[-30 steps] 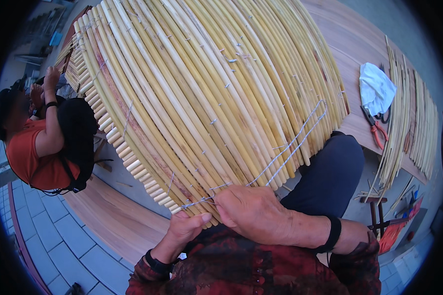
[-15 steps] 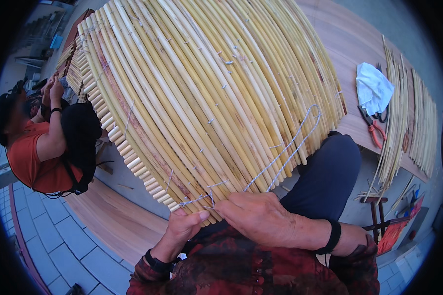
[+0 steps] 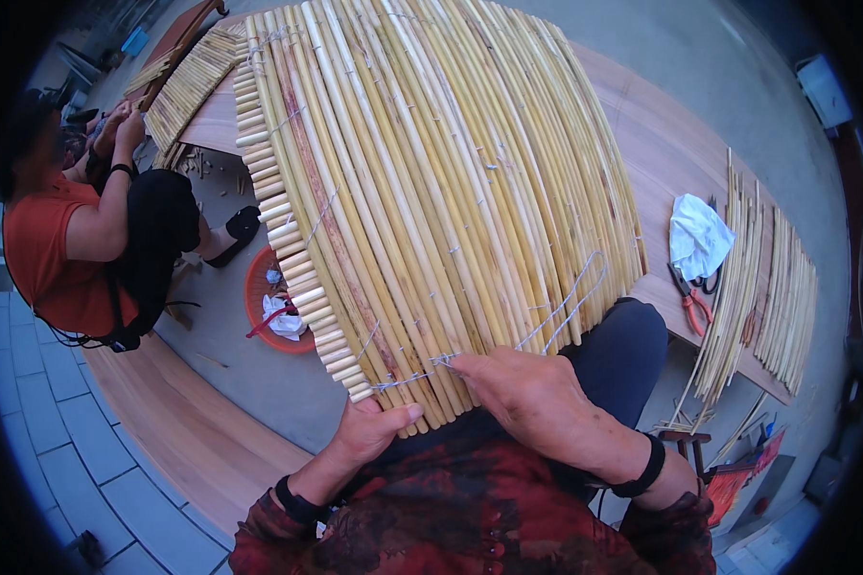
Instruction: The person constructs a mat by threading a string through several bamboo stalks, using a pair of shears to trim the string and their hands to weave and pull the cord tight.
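Along a cane mat point(image 3: 451, 220), left hand point(image 3: 366, 431) clamped on its corner, right hand point(image 3: 523, 388) curled, fingers pinching white cord point(image 3: 442, 360).

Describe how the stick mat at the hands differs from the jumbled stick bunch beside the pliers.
The mat is tied with twine; the bunch looks untied. The mat's sticks sit side by side; the bunch's overlap. The mat's sticks look thicker than the bunch's. Both are yellowish.
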`<state>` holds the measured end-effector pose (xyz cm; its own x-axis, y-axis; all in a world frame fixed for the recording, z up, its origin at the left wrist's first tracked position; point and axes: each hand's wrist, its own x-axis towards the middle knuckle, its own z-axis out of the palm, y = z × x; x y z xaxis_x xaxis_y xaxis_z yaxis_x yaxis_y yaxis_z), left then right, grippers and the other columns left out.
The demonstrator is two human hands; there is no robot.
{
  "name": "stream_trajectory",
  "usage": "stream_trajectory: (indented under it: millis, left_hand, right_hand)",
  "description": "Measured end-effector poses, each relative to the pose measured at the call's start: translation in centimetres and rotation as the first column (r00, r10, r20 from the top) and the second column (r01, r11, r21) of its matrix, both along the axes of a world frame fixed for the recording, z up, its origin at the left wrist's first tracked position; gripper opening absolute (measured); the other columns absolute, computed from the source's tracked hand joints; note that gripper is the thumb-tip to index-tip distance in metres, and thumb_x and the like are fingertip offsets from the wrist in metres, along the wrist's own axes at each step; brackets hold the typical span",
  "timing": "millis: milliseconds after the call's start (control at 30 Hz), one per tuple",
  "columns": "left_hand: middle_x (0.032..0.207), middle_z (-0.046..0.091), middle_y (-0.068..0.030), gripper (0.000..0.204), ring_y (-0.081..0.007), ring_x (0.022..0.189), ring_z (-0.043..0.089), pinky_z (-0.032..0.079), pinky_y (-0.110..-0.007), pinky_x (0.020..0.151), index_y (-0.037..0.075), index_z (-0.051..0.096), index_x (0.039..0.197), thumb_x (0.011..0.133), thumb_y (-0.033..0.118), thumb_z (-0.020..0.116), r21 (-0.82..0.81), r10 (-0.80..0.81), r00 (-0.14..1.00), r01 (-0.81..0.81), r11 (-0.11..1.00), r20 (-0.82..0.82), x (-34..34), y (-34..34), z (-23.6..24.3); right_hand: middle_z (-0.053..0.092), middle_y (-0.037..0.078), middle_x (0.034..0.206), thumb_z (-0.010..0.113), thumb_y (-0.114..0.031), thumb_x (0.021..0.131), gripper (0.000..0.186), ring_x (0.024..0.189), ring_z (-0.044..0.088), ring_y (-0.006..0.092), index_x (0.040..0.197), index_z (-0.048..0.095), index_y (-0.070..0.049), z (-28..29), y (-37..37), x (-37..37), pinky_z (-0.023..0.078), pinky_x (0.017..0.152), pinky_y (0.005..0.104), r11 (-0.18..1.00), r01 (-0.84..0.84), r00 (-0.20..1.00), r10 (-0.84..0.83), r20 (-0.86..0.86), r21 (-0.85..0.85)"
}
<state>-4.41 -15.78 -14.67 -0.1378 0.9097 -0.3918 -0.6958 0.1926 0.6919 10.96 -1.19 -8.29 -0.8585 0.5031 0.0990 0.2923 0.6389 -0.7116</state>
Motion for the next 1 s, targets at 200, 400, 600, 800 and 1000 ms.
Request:
stream_trajectory:
  millis: [200,400,600,800,1000]
  left_hand:
    - [0.113,0.052,-0.0083,0.047,-0.0169,0.102,0.051,0.041,-0.032,0.089,0.002,0.041,0.121,0.076,-0.005,0.055,-0.044,-0.033,0.999,0.033,0.998,0.013,0.0,-0.1,-0.2]
    - [0.112,0.053,-0.0071,0.047,-0.016,0.101,0.052,0.042,-0.03,0.088,0.002,0.041,0.12,0.076,-0.005,0.056,-0.039,-0.081,0.996,0.08,0.996,-0.043,-0.3,-0.3,-0.9]
    - [0.111,0.053,-0.0064,0.048,-0.0157,0.1,0.052,0.042,-0.03,0.088,0.002,0.042,0.12,0.075,-0.005,0.057,-0.043,-0.049,0.999,0.048,0.998,-0.009,0.1,0.3,-0.2]
    - [0.112,0.052,-0.0081,0.049,-0.0189,0.103,0.05,0.04,-0.033,0.09,0.0,0.042,0.12,0.073,-0.003,0.054,-0.048,-0.027,0.996,0.023,0.999,-0.083,0.2,0.4,-0.2]
    - [0.112,0.052,-0.0077,0.048,-0.0186,0.103,0.05,0.04,-0.032,0.09,0.0,0.042,0.119,0.073,-0.004,0.053,-0.044,-0.018,0.997,0.014,0.999,-0.076,0.3,0.4,0.0]
  right_hand:
    - [0.052,0.014,0.064,0.053,-0.009,0.076,0.007,0.062,0.055,0.0332,0.078,0.051,-0.003,2.1,1.3,4.0,0.043,0.053,0.0405,0.998,-0.031,0.933,0.048,0.357,-0.052]
    - [0.056,0.014,0.07,0.054,-0.009,0.078,0.007,0.066,0.057,0.0312,0.082,0.053,-0.004,3.9,1.0,2.0,0.045,0.054,0.0388,0.997,0.082,0.991,-0.082,0.103,0.002]
    - [0.058,0.015,0.074,0.052,-0.009,0.079,0.014,0.069,0.058,0.0312,0.091,0.056,-0.004,-0.4,-0.1,0.1,0.046,0.057,0.0381,0.998,0.01,1.0,-0.008,0.031,-0.063]
    - [0.058,0.015,0.072,0.05,-0.01,0.081,0.015,0.067,0.058,0.0308,0.093,0.056,-0.004,0.0,0.0,-0.2,0.047,0.057,0.0387,0.998,-0.038,0.995,0.041,0.092,-0.043]
    - [0.058,0.014,0.072,0.05,-0.011,0.08,0.015,0.065,0.059,0.0305,0.092,0.056,-0.005,-0.1,-0.3,-0.2,0.047,0.055,0.0387,1.0,-0.013,0.997,0.013,0.078,-0.005]
